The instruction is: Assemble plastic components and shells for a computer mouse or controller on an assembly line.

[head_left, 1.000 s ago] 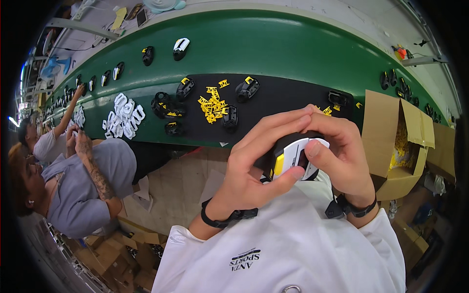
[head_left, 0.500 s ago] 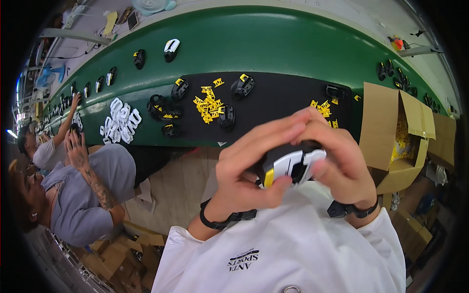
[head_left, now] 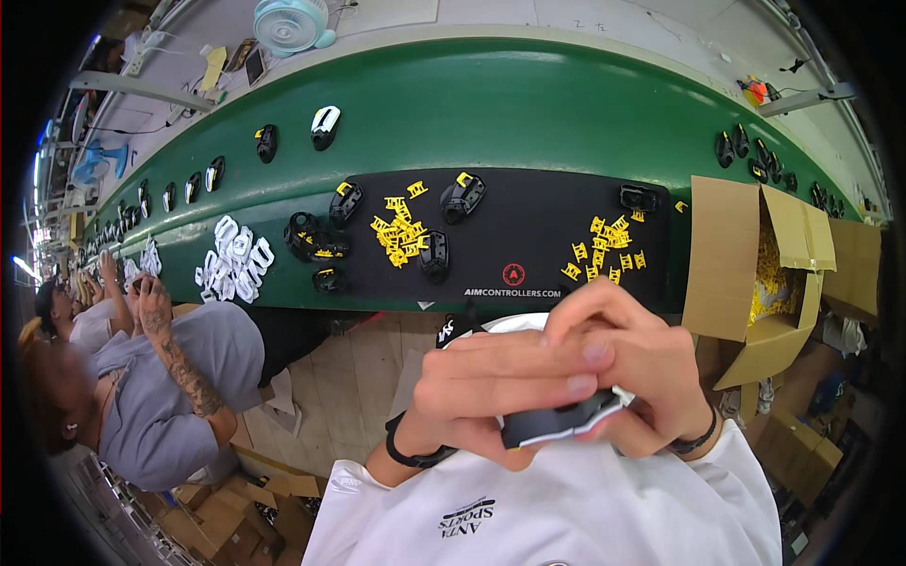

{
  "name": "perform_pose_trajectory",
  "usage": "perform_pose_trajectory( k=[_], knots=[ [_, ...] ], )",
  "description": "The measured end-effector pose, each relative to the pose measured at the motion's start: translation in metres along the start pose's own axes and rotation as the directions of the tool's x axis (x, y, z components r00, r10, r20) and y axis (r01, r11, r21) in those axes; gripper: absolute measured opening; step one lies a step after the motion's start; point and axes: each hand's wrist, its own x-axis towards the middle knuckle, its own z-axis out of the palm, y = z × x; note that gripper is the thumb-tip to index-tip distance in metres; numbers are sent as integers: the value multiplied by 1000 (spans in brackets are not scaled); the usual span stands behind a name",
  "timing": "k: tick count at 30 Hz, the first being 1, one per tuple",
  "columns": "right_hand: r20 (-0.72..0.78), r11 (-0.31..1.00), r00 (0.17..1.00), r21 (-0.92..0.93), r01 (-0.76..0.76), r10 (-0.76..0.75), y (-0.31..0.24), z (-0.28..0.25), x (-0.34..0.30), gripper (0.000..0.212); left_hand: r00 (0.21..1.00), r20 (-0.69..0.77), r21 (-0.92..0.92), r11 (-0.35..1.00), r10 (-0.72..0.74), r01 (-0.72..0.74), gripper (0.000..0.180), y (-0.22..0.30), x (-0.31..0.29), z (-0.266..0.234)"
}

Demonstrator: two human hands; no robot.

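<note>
In front of my chest, both hands grip a palm-sized black and white plastic housing (head_left: 564, 422), shaped like a computer mouse. My left hand (head_left: 495, 382) wraps its left end, with the fingers lying across the top. My right hand (head_left: 651, 373) closes round the right end, its fingers bent over and overlapping the left fingertips. Much of the housing is covered by the fingers. Beyond the hands, small yellow plastic clips (head_left: 604, 243) lie scattered on a black mat (head_left: 528, 245).
Another yellow clip pile (head_left: 400, 236), black housings (head_left: 462, 195) and white shells (head_left: 236, 259) lie on the green-topped bench (head_left: 528, 104). An open cardboard box (head_left: 725, 255) with yellow parts stands at right. Left of me a co-worker in a grey shirt (head_left: 189, 377) works; a fan (head_left: 291, 25) stands behind.
Both hands have come down closer to my chest with the housing. It has turned, so its yellow part no longer shows. The right fingers now overlap the left ones more.
</note>
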Motion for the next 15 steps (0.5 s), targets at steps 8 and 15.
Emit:
perform_pose_trajectory(
  k=[8,15],
  knots=[
    [16,985,987,-73,159,-158,-4,5,8,44,970,-124,-237,943,209,-233,34,-11,-2,0],
    [20,906,934,-235,351,-356,-2,12,-1,23,959,109,-239,944,260,-228,35,-4,3,-12]
  ],
)
